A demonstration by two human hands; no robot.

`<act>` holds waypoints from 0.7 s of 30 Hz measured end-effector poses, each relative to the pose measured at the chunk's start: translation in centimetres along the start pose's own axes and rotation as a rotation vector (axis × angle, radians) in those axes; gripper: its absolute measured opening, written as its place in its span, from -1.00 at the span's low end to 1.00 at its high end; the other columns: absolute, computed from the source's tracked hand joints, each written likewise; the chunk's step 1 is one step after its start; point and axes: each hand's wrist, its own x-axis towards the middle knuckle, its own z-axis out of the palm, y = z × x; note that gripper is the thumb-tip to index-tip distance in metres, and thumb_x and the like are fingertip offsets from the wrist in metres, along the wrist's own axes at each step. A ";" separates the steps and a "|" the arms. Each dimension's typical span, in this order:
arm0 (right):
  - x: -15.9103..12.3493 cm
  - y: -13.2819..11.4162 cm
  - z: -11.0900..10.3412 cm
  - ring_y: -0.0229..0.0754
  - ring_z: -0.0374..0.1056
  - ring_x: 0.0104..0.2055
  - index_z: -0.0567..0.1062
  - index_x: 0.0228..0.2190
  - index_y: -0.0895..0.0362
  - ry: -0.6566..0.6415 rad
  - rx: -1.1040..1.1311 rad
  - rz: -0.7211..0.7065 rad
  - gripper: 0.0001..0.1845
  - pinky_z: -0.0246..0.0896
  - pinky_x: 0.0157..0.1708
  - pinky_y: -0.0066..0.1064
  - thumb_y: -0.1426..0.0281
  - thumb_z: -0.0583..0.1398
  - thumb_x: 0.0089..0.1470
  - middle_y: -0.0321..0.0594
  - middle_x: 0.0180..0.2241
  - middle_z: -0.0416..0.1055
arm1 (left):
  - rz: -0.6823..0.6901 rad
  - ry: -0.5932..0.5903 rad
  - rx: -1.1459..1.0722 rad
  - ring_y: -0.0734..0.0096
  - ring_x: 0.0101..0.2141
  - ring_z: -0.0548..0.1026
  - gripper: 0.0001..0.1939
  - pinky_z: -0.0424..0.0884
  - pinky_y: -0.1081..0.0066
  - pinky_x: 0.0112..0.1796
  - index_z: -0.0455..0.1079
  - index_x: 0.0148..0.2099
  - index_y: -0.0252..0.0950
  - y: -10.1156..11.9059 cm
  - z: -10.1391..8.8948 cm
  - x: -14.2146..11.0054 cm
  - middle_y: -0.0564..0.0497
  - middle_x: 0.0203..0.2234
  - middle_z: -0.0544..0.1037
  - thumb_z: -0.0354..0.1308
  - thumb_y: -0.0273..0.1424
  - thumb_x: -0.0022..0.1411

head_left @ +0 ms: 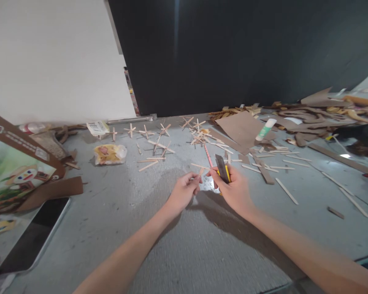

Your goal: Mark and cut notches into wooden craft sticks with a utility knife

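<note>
Pale wood shows at the fingertips of the left hand (185, 190): a short, flat wooden piece (201, 172), pinched by thumb and forefinger over the grey tabletop (159, 249), near the middle of the view. Whether it touches the surface I cannot tell. Just beside it, the right hand (235, 191) is curled around a black utility knife with yellow parts (221, 167); how far its blade is out cannot be made out.

The step in hand looks like trimming the small piece, as I judge it. A firm pinch close to the cut, with the fingertips out of the blade's line, should serve best; bracing the wood on the tabletop would likely give a cleaner edge than cutting in mid-air. Light, repeated strokes are less likely to split so thin a strip.

Just beyond the hands lies a slim pink patterned rod (207, 154), which could get in the way of a long stroke. Farther out on the left stand crossed pale wooden sticks (146, 132); loose pale flat sticks (286, 191) lie to the right, near a white glue tube with a green label (265, 130) on a brown cardboard sheet (236, 125).
</note>
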 end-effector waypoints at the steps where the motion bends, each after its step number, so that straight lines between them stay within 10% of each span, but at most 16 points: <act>1: 0.0 0.2 0.0 -0.24 0.25 -0.60 0.51 -0.32 0.11 -0.016 0.008 0.002 -0.61 0.16 -0.52 -0.38 0.02 0.22 0.22 -0.35 -0.62 0.35 | 0.005 0.000 0.000 0.56 -0.64 0.11 -0.59 0.00 0.45 -0.52 0.33 -0.30 -0.25 0.0 0.0 0.0 0.21 -0.68 0.23 0.12 0.03 0.24; 21: 0.1 0.0 0.0 -0.14 0.42 -0.41 0.61 -0.28 0.11 -0.216 -0.016 -0.074 -0.65 0.28 -0.36 -0.35 0.09 0.23 0.19 -0.24 -0.46 0.52 | 0.027 0.086 -0.045 0.54 -0.64 0.16 -0.58 0.07 0.45 -0.51 0.38 -0.28 -0.27 -0.7 -0.2 0.1 0.19 -0.68 0.27 0.15 0.02 0.29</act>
